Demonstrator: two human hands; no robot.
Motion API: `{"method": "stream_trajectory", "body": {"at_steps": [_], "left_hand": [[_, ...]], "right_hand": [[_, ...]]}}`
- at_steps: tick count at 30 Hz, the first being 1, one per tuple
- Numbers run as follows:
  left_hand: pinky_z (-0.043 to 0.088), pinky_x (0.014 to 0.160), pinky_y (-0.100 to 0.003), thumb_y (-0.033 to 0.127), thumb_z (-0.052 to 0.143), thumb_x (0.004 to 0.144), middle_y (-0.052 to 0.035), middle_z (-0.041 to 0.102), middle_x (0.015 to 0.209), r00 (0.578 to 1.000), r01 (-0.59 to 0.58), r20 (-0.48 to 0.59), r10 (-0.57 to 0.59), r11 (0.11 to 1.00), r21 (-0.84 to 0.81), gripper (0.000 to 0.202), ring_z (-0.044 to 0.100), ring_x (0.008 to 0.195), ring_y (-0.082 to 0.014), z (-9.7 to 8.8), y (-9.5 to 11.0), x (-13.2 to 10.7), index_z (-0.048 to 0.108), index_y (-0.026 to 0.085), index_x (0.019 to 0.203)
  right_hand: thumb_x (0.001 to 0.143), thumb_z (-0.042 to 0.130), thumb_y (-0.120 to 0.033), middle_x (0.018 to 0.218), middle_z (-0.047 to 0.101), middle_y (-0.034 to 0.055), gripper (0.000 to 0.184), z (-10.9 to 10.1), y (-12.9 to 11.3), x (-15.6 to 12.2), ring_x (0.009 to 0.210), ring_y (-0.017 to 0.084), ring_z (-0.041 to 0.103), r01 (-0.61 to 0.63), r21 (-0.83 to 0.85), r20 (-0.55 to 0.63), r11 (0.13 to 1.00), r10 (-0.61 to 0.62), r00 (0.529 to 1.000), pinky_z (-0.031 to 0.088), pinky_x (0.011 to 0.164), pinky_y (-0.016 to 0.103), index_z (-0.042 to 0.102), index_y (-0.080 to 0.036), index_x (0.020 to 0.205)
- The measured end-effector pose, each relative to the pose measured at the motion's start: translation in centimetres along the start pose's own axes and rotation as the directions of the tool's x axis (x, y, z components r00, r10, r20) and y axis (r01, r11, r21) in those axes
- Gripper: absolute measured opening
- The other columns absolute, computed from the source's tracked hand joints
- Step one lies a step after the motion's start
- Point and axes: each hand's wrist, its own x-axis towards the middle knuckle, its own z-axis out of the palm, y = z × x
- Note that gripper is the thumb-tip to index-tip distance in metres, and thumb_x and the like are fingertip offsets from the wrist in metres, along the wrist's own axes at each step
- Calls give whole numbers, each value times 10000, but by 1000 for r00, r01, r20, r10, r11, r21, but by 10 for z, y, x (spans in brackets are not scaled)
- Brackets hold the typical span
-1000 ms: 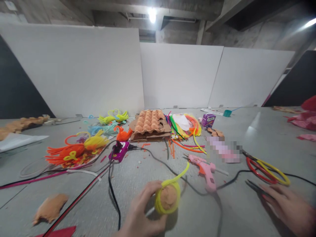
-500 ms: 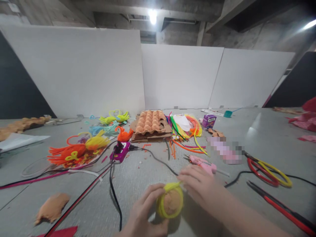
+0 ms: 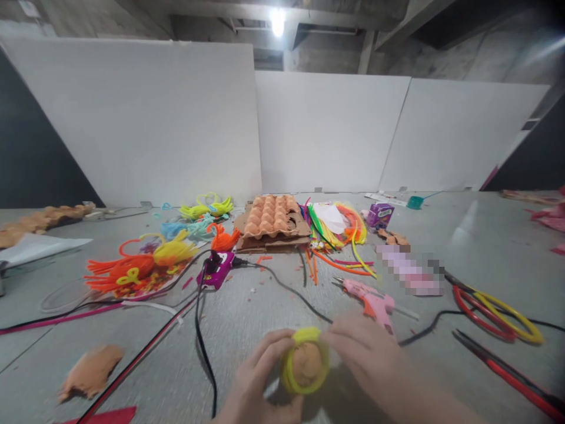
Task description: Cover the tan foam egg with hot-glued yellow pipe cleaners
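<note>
Near the bottom middle, my left hand (image 3: 263,377) curls around a tan egg-carton cup (image 3: 308,360), thumb below and fingers at its upper left. A yellow pipe cleaner (image 3: 306,335) rings the cup in several wraps. My right hand (image 3: 368,350), slightly blurred, has its fingertips pressed together at the upper right of the ring, on the pipe cleaner; its exact pinch is hidden. Just behind this hand lies a pink hot glue gun (image 3: 369,300), nozzle towards the left.
A tan egg carton (image 3: 270,217) rests on cardboard at the back, beside colourful pipe cleaners (image 3: 326,229). Orange and yellow pipe-cleaner figures (image 3: 132,271) lie left. Cords run from a purple power strip (image 3: 216,272). At right are red-and-yellow-handled scissors (image 3: 485,318) and red-handled tweezers (image 3: 507,377).
My right hand has shifted slightly right and down, its fingertips still at the top of the yellow ring. My left hand keeps hold of the cup. The view has turned a little.
</note>
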Motion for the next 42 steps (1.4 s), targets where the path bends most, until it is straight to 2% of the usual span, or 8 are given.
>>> {"method": "stream_trajectory", "body": {"at_steps": [9,17,21,24,27,32,37,42], "left_hand": [[582,793,-262,39,576,594,-62,680,1031,1000,13,-3,-13,1000,-13,545,698,919,-189,-2,3,4,532,236,1100],[581,787,-273,17,580,558,-41,684,1021,997,82,-8,-83,996,-43,572,695,910,-194,-1,2,3,549,258,1075],[581,789,-301,16,590,558,-45,689,1021,992,128,-4,-128,990,-56,562,692,922,-212,0,-1,2,552,255,1065],[582,788,-319,24,589,568,-54,694,1023,990,139,-18,-140,989,-55,545,694,930,-225,0,0,1,557,247,1064],[586,778,-313,29,587,580,-56,697,1022,989,141,-27,-143,988,-71,530,698,925,-223,-1,2,2,568,245,1064],[586,770,-272,21,579,588,-42,692,1003,993,111,-37,-115,989,-100,521,699,905,-197,-2,5,5,580,250,1057],[586,772,-250,6,586,564,-33,684,1018,994,104,-25,-106,991,-84,556,702,905,-192,-1,4,4,594,257,1061],[584,773,-240,2,579,559,-33,686,1022,995,89,-31,-92,994,-70,570,704,901,-188,-2,6,5,596,257,1069]], "right_hand": [[929,376,-84,794,702,40,320,4,-1,-1,725,165,649,-53,21,30,998,52,998,526,646,262,678,-187,952],[796,522,-24,873,684,34,255,-1,-15,2,798,142,652,-273,106,230,956,244,942,537,735,228,640,-213,920],[791,593,-141,939,667,61,214,4,-23,2,879,174,660,-318,15,187,948,310,932,554,756,267,625,-212,991],[745,632,-220,1057,664,96,317,13,-26,-1,942,214,668,-337,-39,136,941,339,931,566,765,308,597,-206,1060],[709,628,-216,1005,693,71,358,21,-26,-3,908,213,686,-357,3,113,934,354,928,575,749,312,566,-213,1061],[797,578,-287,922,702,72,259,28,-27,-7,812,202,698,-402,66,139,913,390,910,584,614,287,539,-211,1042],[822,538,-287,965,688,102,276,33,-28,-14,870,213,691,-418,122,137,900,401,906,587,648,297,510,-193,1080],[810,539,-257,964,679,84,297,36,-29,-14,888,215,683,-390,141,89,910,381,920,589,675,320,470,-212,1095]]}}
